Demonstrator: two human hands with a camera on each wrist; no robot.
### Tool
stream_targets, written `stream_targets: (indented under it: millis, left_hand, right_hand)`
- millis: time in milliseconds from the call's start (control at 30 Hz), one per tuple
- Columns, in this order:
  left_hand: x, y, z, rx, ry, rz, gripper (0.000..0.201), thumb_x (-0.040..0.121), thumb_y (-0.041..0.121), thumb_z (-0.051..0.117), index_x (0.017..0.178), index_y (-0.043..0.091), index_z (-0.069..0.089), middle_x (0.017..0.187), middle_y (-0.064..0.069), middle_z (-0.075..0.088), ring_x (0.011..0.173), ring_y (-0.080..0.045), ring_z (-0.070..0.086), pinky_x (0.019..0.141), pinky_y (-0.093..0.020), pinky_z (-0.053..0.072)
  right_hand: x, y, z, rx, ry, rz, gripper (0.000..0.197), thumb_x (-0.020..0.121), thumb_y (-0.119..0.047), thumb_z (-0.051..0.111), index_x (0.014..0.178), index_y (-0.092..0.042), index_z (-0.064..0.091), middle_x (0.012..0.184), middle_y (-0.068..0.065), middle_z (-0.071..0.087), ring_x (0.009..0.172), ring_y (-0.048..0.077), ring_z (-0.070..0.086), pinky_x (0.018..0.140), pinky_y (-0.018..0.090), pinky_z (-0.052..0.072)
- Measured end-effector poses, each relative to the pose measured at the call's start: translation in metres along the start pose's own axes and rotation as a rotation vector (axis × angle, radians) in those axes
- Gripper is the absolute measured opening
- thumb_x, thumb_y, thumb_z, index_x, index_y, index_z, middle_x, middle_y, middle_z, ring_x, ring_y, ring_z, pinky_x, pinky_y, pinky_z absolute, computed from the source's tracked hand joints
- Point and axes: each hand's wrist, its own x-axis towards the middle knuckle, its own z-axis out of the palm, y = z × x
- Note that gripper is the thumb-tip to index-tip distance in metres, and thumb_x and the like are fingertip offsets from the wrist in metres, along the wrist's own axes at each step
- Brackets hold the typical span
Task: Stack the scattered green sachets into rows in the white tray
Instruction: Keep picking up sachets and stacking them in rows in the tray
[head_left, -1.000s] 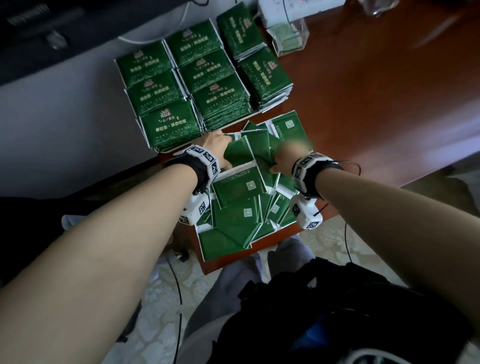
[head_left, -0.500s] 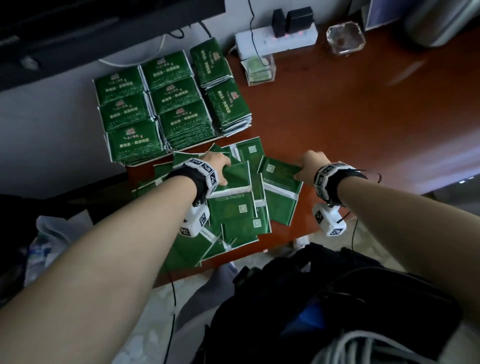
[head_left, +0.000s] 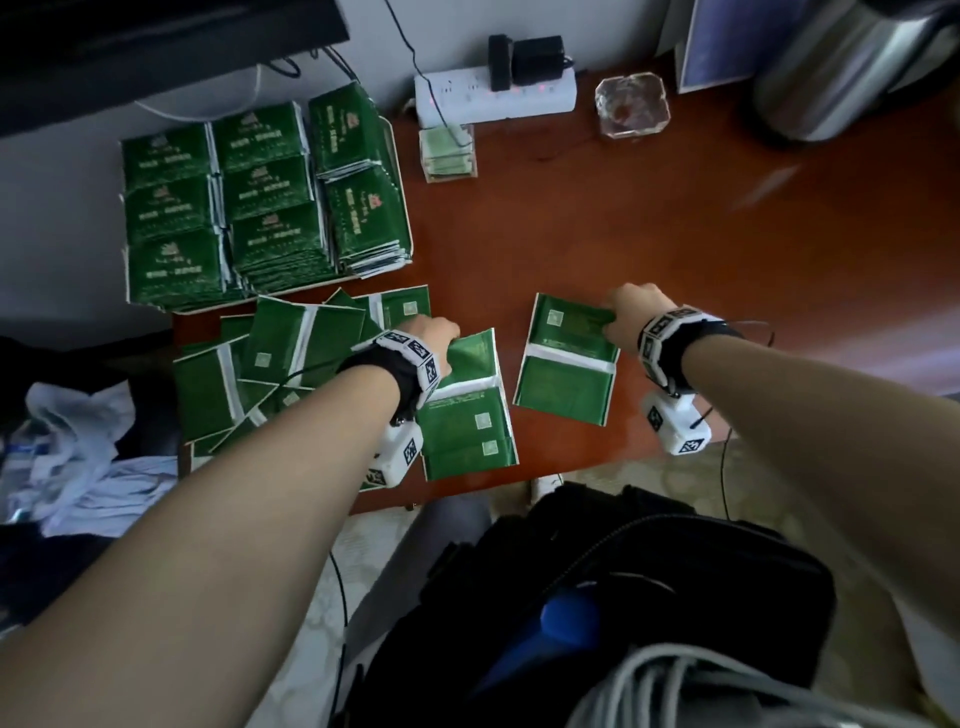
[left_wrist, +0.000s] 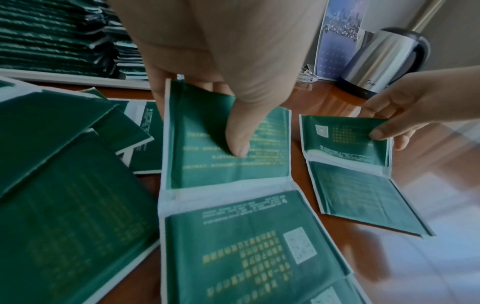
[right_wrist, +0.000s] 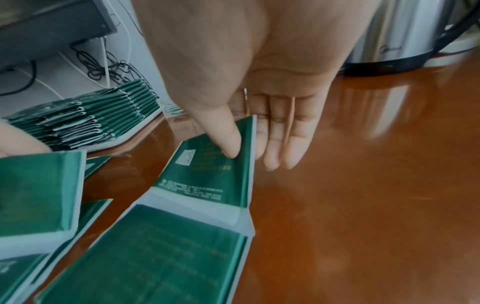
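Reddish-brown desk surface (head_left: 649, 223) fills the centre and right of the head view; its near edge runs along the lower middle of the frame, just below the loose sachets. White tray (head_left: 399, 171) sits at upper left, against the grey wall, with its left part overhanging the desk's left edge. Stacked sachets (head_left: 260, 208) fill the tray in three rows, printed faces up.

Scattered sachets (head_left: 291, 343) lie overlapping at centre left, just below the tray, reaching the desk's left edge. Left hand (head_left: 431, 332) pinches the far half of a joined sachet pair (head_left: 467, 410), thumb on top and fingers beneath; the near half lies flat close to the desk's near edge. Right hand (head_left: 631, 312) pinches the upper right corner of a second joined pair (head_left: 566, 358), thumb (right_wrist: 228, 142) on top, fingers below along its right edge. A strip of bare desk separates the two pairs.

Right of the right hand, the desk is bare up to the frame edge. Along the far edge stand a power strip (head_left: 493, 96), a clear holder (head_left: 449, 153), a glass ashtray (head_left: 631, 106) and a steel kettle (head_left: 841, 67), all well apart from both hands.
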Motion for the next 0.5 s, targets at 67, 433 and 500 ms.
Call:
stream_targets:
  millis: [67,433,500]
  left_hand:
    - [0.002,0.003,0.002,-0.013,0.034,-0.012,0.029,0.091,0.017,0.066,0.119,0.013,0.058,0.104,-0.01,0.065,0.092,-0.029,0.064,0.069,-0.033,0.051]
    - [0.003,0.003,0.028,-0.108,0.15,-0.075,0.04,0.094,0.026,0.065,0.127,0.015,0.046,0.078,-0.001,0.055,0.073,-0.023,0.063,0.065,-0.036,0.057]
    - [0.0,0.002,0.032,-0.121,0.151,-0.094,0.04,0.094,0.027,0.065,0.127,0.015,0.047,0.078,-0.001,0.056,0.071,-0.022,0.062,0.06,-0.032,0.054]
  right_hand:
    - [0.001,0.006,0.0,-0.013,0.013,0.022,0.036,0.09,-0.008,0.052,0.126,-0.01,0.058,0.104,0.017,0.064,0.077,0.031,0.06,0.063,0.032,0.053]
    - [-0.018,-0.019,0.035,-0.278,0.138,-0.309,0.059,0.079,-0.023,0.064,0.134,-0.013,0.043,0.127,0.011,0.041,0.116,0.029,0.043,0.099,0.046,0.042]
    - [-0.03,-0.026,0.048,-0.375,0.091,-0.449,0.073,0.077,-0.036,0.068,0.141,-0.015,0.04,0.135,0.009,0.039,0.122,0.027,0.041,0.103,0.046,0.041]
